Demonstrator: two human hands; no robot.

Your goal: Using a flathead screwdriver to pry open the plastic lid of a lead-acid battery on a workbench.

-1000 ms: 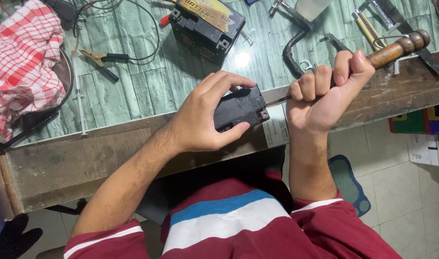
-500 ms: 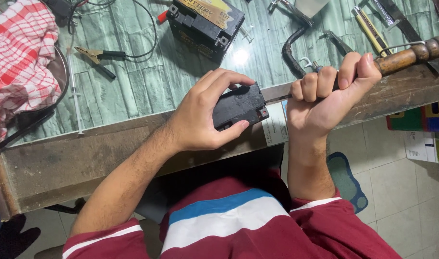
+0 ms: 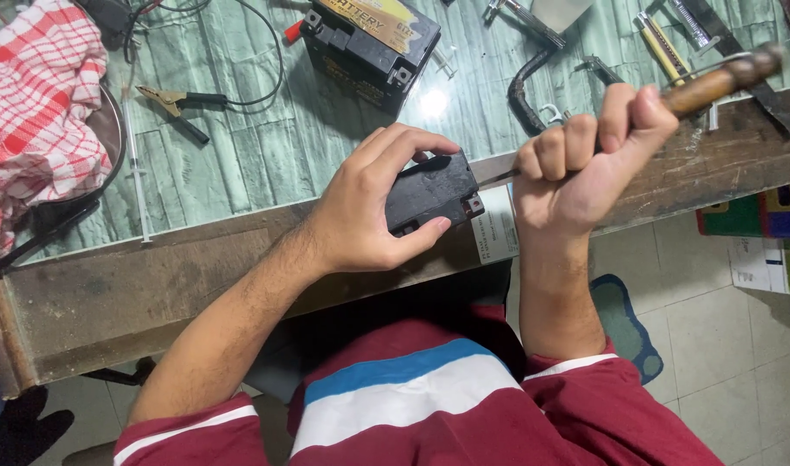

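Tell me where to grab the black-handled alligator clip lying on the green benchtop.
Take the alligator clip by its black insulated handles, coming from above and from the right. It lies flat with its metal jaws pointing left, and its wire trails off to the right, so the handles are probably the safest, freest part.

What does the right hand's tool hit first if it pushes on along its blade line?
Likely the small black battery. The right hand grips a wooden-handled tool whose metal tip already sits at that battery's right edge, which the left hand clamps on the bench edge. Depth is unclear.
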